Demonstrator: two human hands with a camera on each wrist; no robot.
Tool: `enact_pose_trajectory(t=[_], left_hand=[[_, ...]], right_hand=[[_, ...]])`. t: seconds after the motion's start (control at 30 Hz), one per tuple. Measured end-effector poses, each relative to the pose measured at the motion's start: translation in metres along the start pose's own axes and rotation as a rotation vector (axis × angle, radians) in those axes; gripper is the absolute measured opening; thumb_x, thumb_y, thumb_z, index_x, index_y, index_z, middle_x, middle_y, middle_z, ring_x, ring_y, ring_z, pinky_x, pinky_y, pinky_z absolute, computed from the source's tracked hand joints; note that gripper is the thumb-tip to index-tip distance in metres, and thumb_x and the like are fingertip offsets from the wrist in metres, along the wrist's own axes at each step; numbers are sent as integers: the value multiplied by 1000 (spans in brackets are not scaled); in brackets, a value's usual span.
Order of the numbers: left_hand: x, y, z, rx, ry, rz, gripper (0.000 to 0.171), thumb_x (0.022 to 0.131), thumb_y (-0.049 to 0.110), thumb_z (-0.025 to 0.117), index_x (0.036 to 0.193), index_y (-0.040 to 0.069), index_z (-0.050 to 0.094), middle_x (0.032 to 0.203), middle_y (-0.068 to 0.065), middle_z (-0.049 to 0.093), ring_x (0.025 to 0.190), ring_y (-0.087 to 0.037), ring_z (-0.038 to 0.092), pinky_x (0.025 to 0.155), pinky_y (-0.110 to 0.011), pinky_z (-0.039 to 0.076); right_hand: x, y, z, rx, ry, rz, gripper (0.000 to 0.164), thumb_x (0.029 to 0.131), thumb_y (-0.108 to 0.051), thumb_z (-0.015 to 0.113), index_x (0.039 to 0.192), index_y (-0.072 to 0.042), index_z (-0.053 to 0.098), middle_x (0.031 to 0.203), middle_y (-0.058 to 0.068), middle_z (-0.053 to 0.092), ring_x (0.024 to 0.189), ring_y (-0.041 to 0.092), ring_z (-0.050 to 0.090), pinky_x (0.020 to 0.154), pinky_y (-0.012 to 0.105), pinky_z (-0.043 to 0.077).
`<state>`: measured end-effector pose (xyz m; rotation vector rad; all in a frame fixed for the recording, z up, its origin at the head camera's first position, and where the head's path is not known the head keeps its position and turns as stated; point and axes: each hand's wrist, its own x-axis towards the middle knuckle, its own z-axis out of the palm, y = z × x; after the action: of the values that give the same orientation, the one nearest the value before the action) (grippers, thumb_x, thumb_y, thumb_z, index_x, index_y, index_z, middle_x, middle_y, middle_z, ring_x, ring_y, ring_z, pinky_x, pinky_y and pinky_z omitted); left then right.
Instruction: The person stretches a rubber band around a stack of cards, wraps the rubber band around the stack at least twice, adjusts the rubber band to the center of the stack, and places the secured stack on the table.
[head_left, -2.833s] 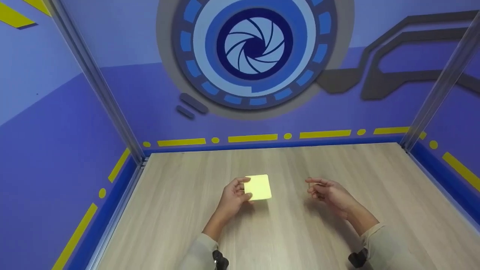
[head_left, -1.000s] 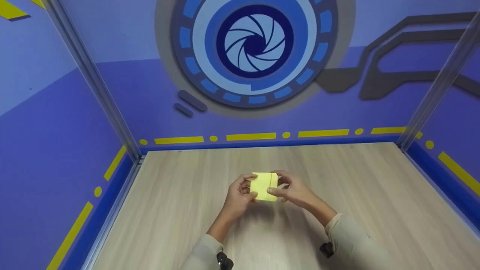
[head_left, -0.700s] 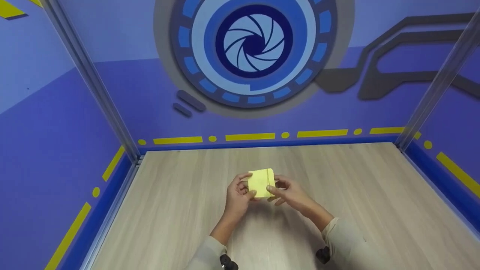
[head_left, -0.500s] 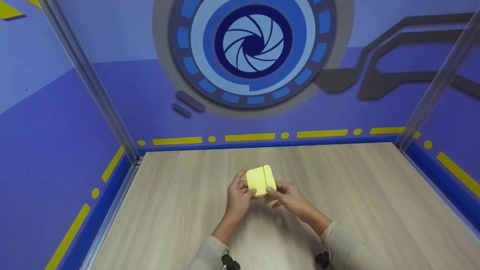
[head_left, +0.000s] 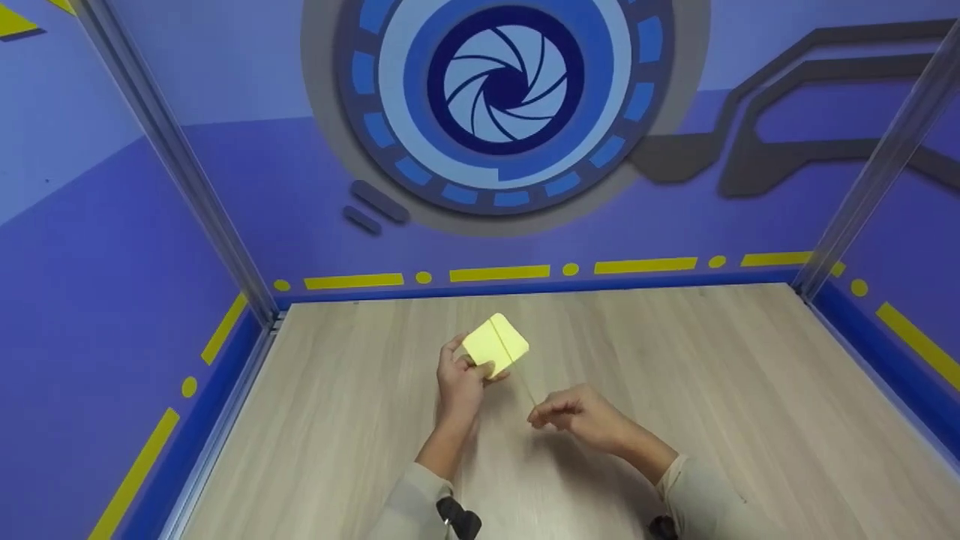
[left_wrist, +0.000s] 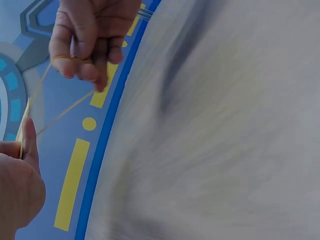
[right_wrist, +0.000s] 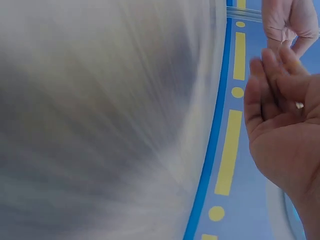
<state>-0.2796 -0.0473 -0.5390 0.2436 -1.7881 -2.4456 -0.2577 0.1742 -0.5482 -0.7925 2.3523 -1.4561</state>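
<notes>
The left hand (head_left: pixel 460 386) holds a square yellow sticky note pad (head_left: pixel 486 349) above the table, tilted like a diamond, thumb on its front face. One strand of a thin rubber band (head_left: pixel 531 394) crosses that face. From the pad's lower edge the band stretches down to the curled fingers of the right hand (head_left: pixel 589 416). In the left wrist view the rubber band (left_wrist: pixel 66 113) runs in two strands from the pad, seen edge-on, and loops over the right fingertips. The right wrist view shows one palm up close; the pad is hidden there.
A wood-grain table (head_left: pixel 360 420) lies under both hands. Blue printed panels (head_left: pixel 262 195) with yellow marks stand behind it and at its sides, joined by metal corner posts (head_left: pixel 180 157). Black wrist straps (head_left: pixel 459 517) sit over the sleeves.
First apart from the pad with the band on its fingers, the right hand came to the pad's right side, then pulled down and away, stretching the band. The pad turned and moved up-left.
</notes>
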Motion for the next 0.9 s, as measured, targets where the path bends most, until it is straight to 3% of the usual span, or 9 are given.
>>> enact_pose_trajectory(t=[0.1,0.2,0.37,0.5,0.63,0.8,0.9], left_hand=[[1,0,3,-67,31,-43,72,97,-12,56,162,6,30,139,-30,55,122,-33,70,88,-34,68],[0,-2,6,-113,42,-77,73,96,-13,55,162,5,29,143,-31,53,122,-32,69,89,-34,68],[-1,-4,9,-125,56,-114,74,96,-12,55,162,6,28,148,-31,53,120,-31,71,89,-33,67],[-1,-3,10,-182,81,-80,74,97,-13,53,163,7,26,149,-31,50,124,-34,70,92,-36,67],[-3,-3,11,-187,86,-2,73,97,-14,53,161,7,26,145,-30,53,124,-35,70,91,-37,68],[-5,-4,9,-133,39,116,69,99,-15,54,159,7,28,141,-29,58,124,-34,70,88,-39,68],[-6,-5,5,-44,-37,180,68,98,-17,55,156,9,32,136,-27,62,121,-33,72,85,-38,69]], right_hand=[[-2,-3,3,34,-34,-6,23,102,-8,66,119,-6,82,93,17,82,79,11,73,66,22,59],[-3,-8,8,63,-51,-59,32,103,-16,69,134,-11,75,91,20,80,72,6,71,64,28,63],[-3,-18,21,7,35,-185,65,108,-19,63,166,-14,37,117,24,77,80,18,76,72,29,65],[-1,-24,30,109,190,-45,79,110,-31,60,173,-26,13,133,20,72,93,23,81,78,31,67],[3,-29,33,358,280,160,76,111,-45,54,173,-33,11,129,20,72,96,24,82,77,37,69],[10,-32,29,568,244,335,75,108,-61,49,170,-25,27,117,14,72,94,23,79,75,37,67],[13,-31,20,620,186,387,77,107,-63,50,167,-18,34,115,8,70,97,21,77,76,35,65]])
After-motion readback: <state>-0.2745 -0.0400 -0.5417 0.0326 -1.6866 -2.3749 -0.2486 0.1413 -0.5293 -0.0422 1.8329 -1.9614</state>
